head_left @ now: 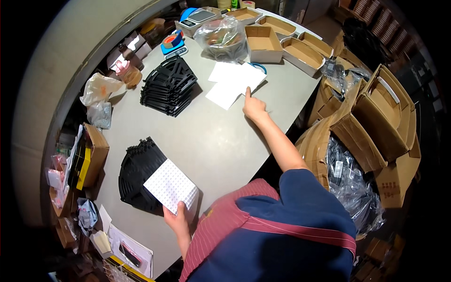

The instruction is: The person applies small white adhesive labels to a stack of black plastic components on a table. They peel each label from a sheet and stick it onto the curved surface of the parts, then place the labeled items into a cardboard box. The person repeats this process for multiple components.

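My left hand (177, 220) grips a white sheet of small labels (171, 184) by its near edge, thumb on top. The sheet, printed with rows of tiny marks, overlaps a stack of black plastic parts (137, 175) on the table. Stretched out to the far side, my right hand (254, 108) rests its index finger on the edge of some loose white papers (230, 96), its other fingers curled and holding nothing that I can see. A second stack of ribbed black plastic parts (168, 87) lies to the left of the papers.
Open cardboard trays (264, 43), a clear plastic bag (221, 40) and a scale (201, 18) line the table's far edge. A pink-lidded cup (128, 74) stands on the left. Large cartons (314, 141) with bagged black parts crowd the right. A phone (130, 254) lies near left.
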Demonstrator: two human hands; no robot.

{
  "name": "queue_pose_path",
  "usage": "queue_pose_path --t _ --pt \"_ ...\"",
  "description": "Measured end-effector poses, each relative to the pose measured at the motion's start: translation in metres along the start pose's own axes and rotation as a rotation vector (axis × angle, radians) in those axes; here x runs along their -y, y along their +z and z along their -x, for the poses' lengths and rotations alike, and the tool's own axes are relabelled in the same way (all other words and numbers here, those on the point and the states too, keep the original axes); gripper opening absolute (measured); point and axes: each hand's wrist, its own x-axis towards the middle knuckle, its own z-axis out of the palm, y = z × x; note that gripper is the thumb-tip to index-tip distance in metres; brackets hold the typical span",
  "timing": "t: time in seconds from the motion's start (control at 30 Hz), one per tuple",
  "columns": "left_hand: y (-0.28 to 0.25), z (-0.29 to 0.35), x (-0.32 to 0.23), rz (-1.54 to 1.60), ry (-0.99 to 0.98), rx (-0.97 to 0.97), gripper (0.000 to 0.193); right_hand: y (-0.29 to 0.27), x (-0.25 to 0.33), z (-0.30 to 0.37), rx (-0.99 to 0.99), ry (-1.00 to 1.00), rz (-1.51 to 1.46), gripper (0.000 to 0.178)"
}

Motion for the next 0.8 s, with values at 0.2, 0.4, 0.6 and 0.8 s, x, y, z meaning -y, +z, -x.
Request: queue_pose_path --t 0.2,0.4,0.6,0.8 --pt "0.008 -0.001 -0.005 -0.015 0.009 -0.016 0.045 0.003 -0.001 -0.006 0.01 0.013 0.015 0.087" --pt "0.005 -0.003 -0.001 0.001 0.032 -0.022 0.05 -0.009 0.001 -0.013 -0.032 0.058 0.004 0.087" --pt "0.004 -0.005 -0.004 -0.006 0.013 -0.02 0.052 -0.003 -0.006 -0.023 -0.002 0.024 0.057 0.087" --pt "0.007 -0.005 -0.008 0.023 0.055 -0.043 0.05 -0.008 -0.006 -0.029 -0.062 0.075 0.029 0.089"
